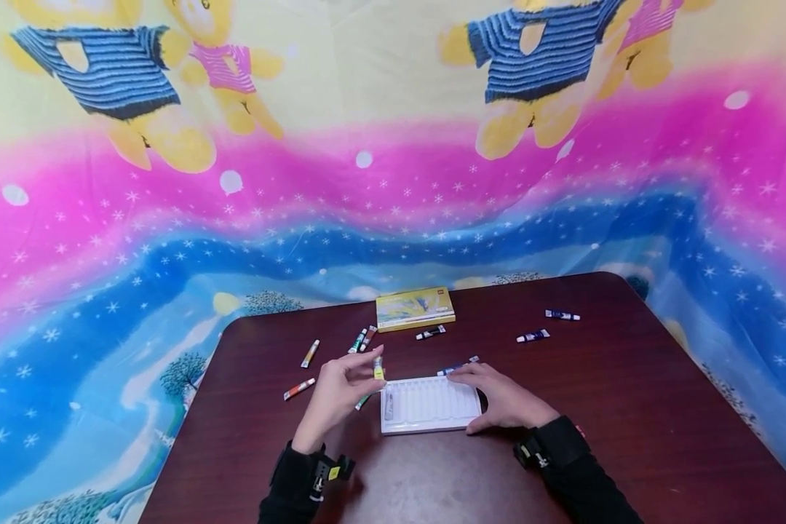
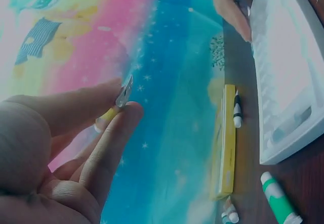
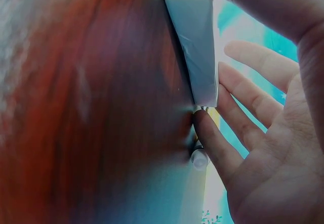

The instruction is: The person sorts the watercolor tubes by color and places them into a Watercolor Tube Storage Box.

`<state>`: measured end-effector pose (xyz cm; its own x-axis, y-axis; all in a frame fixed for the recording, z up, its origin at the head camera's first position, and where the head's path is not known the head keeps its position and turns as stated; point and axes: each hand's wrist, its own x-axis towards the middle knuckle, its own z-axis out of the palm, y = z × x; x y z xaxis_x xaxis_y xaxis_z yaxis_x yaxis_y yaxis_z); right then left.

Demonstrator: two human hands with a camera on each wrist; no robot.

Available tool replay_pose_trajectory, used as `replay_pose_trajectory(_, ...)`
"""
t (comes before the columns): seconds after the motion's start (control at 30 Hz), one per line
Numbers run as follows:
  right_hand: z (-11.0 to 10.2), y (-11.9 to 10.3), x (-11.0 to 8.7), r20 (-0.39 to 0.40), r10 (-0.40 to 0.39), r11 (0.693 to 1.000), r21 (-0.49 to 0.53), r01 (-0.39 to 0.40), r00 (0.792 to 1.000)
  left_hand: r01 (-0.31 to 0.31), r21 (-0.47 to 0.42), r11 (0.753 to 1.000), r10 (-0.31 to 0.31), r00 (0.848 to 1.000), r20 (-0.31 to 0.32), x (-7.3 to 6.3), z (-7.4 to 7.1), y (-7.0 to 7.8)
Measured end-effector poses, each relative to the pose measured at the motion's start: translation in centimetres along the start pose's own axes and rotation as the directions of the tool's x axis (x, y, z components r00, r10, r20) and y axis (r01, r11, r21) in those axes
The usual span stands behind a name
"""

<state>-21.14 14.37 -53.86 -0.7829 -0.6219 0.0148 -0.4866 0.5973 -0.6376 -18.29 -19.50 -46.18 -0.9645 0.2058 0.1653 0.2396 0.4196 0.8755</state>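
My left hand (image 1: 340,393) pinches a small yellow paint tube (image 1: 378,369) between thumb and fingertips, above the left end of a white plastic tray (image 1: 432,429). In the left wrist view the tube's silvery flat end (image 2: 124,95) sticks out past the fingertips. The tray lies on the table, with narrow ridged slots inside; I see no tubes in them. At its right end my right hand (image 1: 507,399) holds it, thumb at the near corner and fingers at the far side. A green tube (image 2: 277,198) lies just left of the tray, partly hidden in the head view.
A yellow box (image 1: 415,309) lies at the table's back edge. Several tubes are scattered around: orange-red (image 1: 299,389), orange-yellow (image 1: 310,354), green (image 1: 358,340), black (image 1: 430,332), and dark blue (image 1: 562,315). A blue tube (image 1: 455,367) lies behind the tray.
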Motion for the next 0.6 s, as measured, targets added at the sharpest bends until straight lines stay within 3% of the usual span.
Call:
replay_pose_trajectory(0.23, -0.1, -0.2, -0.1, -0.009, 0.001, 1.0, -0.006, -0.001, 1.0, -0.033, 0.099, 0.995, 0.034, 0.999, -0.013, 0.2, 1.3, -0.6)
replay_pose_trajectory(0.4, 0.0, -0.1, 0.0, -0.006, -0.011, 1.0, -0.015, 0.011, 1.0, -0.003, 0.18, 0.984, 0.004, 1.0, -0.005, -0.1, 2.8, -1.6)
replay_pose_trajectory(0.6, 0.2, -0.1, 0.1, -0.012, -0.013, 1.0, -0.017, 0.013, 1.0, -0.002, 0.341, 0.94, 0.004, 1.0, -0.006, 0.0, 4.6, -3.1)
